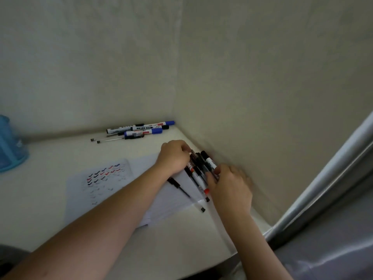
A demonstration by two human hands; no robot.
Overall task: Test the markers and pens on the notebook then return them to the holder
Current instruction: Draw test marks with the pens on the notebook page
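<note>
Gathering step, seemingly: left hand (173,156) and right hand (230,184) both curl round pen bundle (198,170) at notebook (99,178) edge. Next calls for firm lift, carry to blue holder (10,146).

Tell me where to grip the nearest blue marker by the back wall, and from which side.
Pinch the marker at mid-barrel, from above on the near side: it lies flat along the wall, with other markers packed behind it.
</note>
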